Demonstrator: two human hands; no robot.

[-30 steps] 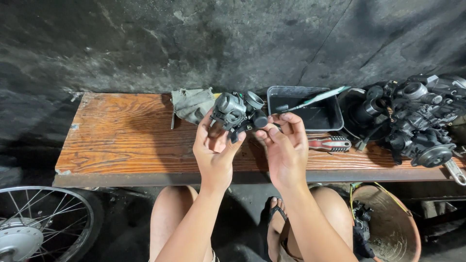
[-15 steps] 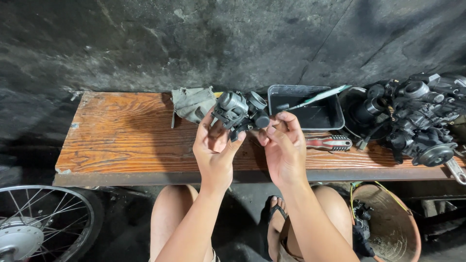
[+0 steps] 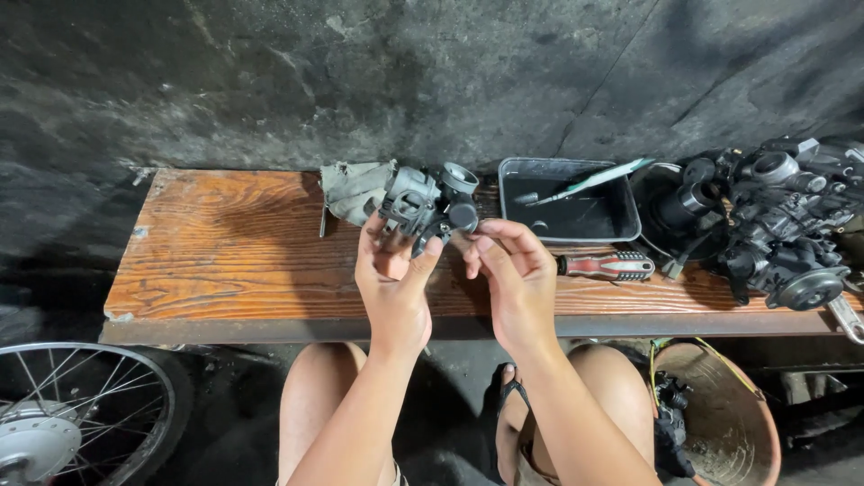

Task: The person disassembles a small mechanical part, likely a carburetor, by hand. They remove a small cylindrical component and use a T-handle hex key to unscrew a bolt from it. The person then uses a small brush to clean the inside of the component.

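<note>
The left hand (image 3: 393,274) is raised above the middle of the wooden bench (image 3: 234,261), its fingers curled around a small grey carburetor (image 3: 423,202), which it holds just over the bench's back edge. The palm faces away from the camera, so how the fingertips sit on the part's far side is hidden. The right hand (image 3: 511,274) is just beside it, fingers bent and pinched narrow at the carburetor's right end; whether they grip a small piece or only touch the body cannot be made out. Behind the carburetor, a crumpled grey rag (image 3: 351,189) lies at the back edge, partly covered by the part. A black tray (image 3: 621,225) with a pale brush-like tool (image 3: 594,180) sits right of the hands, a red-handled screwdriver (image 3: 605,265) near the front edge below it. A dark cluster of engine parts (image 3: 774,225) fills the bench's right end, cut off by the frame. Below the left end, a spoked wheel (image 3: 63,414) shows only in part.
</note>
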